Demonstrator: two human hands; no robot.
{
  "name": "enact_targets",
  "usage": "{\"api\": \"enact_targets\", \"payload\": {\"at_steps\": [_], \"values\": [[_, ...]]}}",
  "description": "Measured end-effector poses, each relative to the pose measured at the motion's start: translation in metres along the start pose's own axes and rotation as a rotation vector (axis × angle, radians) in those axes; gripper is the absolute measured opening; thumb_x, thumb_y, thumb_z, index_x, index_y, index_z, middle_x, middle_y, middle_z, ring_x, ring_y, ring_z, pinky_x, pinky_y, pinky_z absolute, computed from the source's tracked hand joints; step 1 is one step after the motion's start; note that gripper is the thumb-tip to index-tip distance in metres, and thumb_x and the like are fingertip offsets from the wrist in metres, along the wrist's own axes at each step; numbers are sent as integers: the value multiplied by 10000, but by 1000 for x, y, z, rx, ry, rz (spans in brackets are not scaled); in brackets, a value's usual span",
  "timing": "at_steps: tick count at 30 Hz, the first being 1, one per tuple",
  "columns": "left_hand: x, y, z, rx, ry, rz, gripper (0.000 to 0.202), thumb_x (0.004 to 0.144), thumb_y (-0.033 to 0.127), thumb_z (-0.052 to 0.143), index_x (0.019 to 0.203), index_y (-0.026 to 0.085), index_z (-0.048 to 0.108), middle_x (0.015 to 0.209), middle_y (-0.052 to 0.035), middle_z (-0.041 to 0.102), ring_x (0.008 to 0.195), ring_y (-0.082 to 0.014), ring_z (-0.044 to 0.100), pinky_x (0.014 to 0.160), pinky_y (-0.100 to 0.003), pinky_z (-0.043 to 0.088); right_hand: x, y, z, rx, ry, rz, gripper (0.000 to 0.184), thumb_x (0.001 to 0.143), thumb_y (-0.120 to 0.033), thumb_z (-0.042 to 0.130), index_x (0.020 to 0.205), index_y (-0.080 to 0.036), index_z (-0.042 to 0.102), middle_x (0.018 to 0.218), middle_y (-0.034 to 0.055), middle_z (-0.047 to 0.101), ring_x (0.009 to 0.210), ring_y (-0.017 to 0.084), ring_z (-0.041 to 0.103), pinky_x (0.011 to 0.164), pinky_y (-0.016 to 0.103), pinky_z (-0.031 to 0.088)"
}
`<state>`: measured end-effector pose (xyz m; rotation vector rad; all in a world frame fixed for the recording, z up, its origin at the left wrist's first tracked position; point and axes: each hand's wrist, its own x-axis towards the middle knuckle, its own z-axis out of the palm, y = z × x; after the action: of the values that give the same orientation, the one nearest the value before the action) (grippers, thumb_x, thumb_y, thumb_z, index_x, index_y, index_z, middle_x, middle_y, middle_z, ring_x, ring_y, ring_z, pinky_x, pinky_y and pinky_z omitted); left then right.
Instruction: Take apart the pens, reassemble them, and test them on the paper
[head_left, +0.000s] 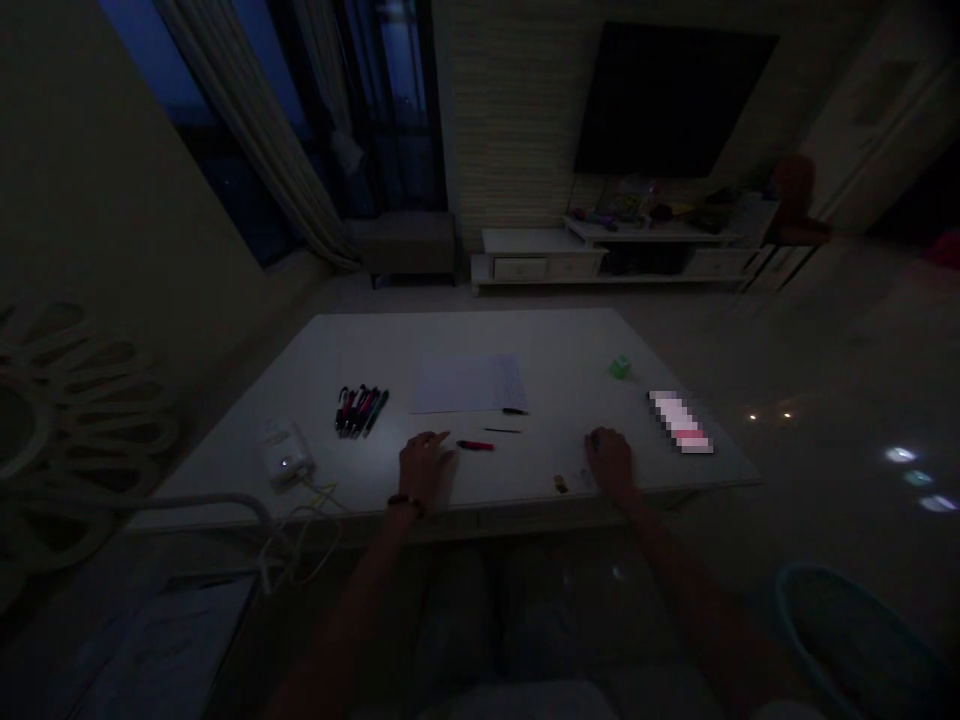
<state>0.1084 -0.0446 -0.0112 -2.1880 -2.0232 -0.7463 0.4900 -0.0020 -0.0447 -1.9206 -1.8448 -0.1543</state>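
Note:
My left hand (pixel 426 468) rests on the white table (pixel 360 340), fingers stretched out and apart, with nothing visible in it. Just right of its fingertips lies a red and black pen barrel (pixel 477 446). A thin dark pen refill (pixel 502 430) and a short black pen part (pixel 515 411) lie beyond it. My right hand (pixel 613 464) is on the table farther right, its fingers curled in; something dark shows at them, too dim to make out. Left of this hand are a small yellow and black piece (pixel 560 484) and a tiny pale piece.
A sheet of paper (pixel 457 385) lies mid-table. Several pens (pixel 360 412) are grouped at the left, near a white box (pixel 283 452) with cables. A green cube (pixel 620 367) and a blurred-out phone-like object (pixel 681 422) lie at the right. The room is dim.

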Motion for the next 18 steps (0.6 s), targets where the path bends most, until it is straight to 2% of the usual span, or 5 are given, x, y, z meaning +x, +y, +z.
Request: {"api": "enact_targets", "payload": {"at_steps": [3, 6, 9, 14, 18], "values": [[8, 33, 16, -36, -26, 109, 374, 786, 333, 610, 1157, 310, 569, 1180, -53, 540, 1080, -224, 474, 916, -385, 372, -1, -2, -1, 80, 3, -33, 247, 868, -327, 431, 850, -155, 608, 834, 97, 589, 833, 209, 497, 753, 312, 348], [13, 50, 27, -68, -38, 138, 176, 797, 317, 601, 964, 285, 646, 1156, -38, 561, 1077, -218, 483, 936, -401, 349, -5, -19, 1, 220, -12, -119, 240, 858, -332, 454, 838, -164, 625, 833, 88, 592, 842, 208, 500, 787, 318, 372], [14, 50, 29, -94, -46, 129, 101, 843, 254, 534, 885, 228, 623, 1025, -31, 618, 998, -190, 525, 957, -406, 326, -6, -56, 8, 361, -59, -215, 208, 845, -314, 481, 860, -184, 642, 872, 81, 599, 873, 209, 506, 819, 328, 391], [12, 43, 27, -143, -18, 57, 221, 862, 109, 409, 1009, 186, 554, 950, -49, 627, 904, -163, 551, 856, -333, 393, 4, -123, 21, 438, -82, -281, 251, 814, -306, 544, 1026, -206, 635, 1000, 93, 585, 955, 224, 497, 835, 352, 403], [11, 45, 27, -112, -20, 37, 241, 860, 102, 373, 1018, 183, 536, 969, -68, 598, 909, -183, 531, 802, -332, 398, 17, -148, 30, 400, -108, -207, 149, 814, -295, 545, 842, -215, 668, 960, 100, 595, 923, 241, 503, 775, 358, 403]]}}
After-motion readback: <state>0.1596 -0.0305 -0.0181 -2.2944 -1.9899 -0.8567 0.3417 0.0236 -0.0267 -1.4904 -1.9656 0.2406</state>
